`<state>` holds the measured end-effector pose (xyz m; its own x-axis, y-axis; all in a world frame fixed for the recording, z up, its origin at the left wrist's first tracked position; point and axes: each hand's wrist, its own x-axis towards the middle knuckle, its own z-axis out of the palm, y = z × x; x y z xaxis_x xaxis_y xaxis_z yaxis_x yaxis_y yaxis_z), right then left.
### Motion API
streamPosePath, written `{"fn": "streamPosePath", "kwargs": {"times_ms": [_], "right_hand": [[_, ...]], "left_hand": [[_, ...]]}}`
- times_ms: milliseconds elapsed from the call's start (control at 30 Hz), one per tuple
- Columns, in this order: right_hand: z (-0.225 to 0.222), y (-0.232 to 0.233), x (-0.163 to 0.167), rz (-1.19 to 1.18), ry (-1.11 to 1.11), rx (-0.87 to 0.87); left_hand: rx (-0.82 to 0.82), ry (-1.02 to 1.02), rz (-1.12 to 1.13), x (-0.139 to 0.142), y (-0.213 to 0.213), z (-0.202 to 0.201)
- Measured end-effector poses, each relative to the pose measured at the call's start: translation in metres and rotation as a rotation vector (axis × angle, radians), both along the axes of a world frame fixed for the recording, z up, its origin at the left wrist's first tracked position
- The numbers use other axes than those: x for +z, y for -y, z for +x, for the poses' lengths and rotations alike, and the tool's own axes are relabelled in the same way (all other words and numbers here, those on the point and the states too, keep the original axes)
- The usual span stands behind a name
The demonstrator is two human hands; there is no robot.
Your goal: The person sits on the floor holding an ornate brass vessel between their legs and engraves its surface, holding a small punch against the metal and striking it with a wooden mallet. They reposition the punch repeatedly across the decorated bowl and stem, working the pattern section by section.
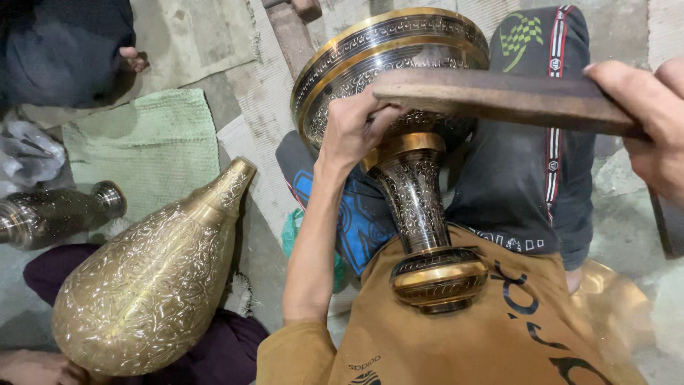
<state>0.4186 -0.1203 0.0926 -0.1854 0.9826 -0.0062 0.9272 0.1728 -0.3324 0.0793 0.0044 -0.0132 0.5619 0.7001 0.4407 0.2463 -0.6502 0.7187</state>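
A large engraved brass pedestal bowl [413, 207] lies tilted across my lap, its foot resting against my ochre shirt and its wide rim [370, 36] pointing away. My left hand [354, 127] grips the bowl just under its body, where the stem begins. My right hand [652, 114] at the right edge holds a long dark wooden stick [499, 96], which reaches left across the bowl's underside and ends near my left fingers. My knees in dark trousers flank the bowl.
A big engraved brass flask-shaped vessel [153, 281] lies at lower left on another person's lap. A darker metal vessel [50, 214] rests at the left edge. Green [149, 142] and beige mats cover the floor. Another person's fingers [134, 58] show top left.
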Motion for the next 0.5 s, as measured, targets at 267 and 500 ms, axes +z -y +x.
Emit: {"fn": "streamPosePath", "kwargs": {"times_ms": [267,500], "right_hand": [[-0.0035,-0.0037,0.0052,-0.028,-0.185,-0.020],[-0.0041,-0.0076,0.0054,-0.003,-0.167,-0.006]], "left_hand": [[0.009,0.021,-0.092,0.0057,0.0005,0.0019],[0.014,0.069,-0.111,0.0023,0.0001,0.0020]]}}
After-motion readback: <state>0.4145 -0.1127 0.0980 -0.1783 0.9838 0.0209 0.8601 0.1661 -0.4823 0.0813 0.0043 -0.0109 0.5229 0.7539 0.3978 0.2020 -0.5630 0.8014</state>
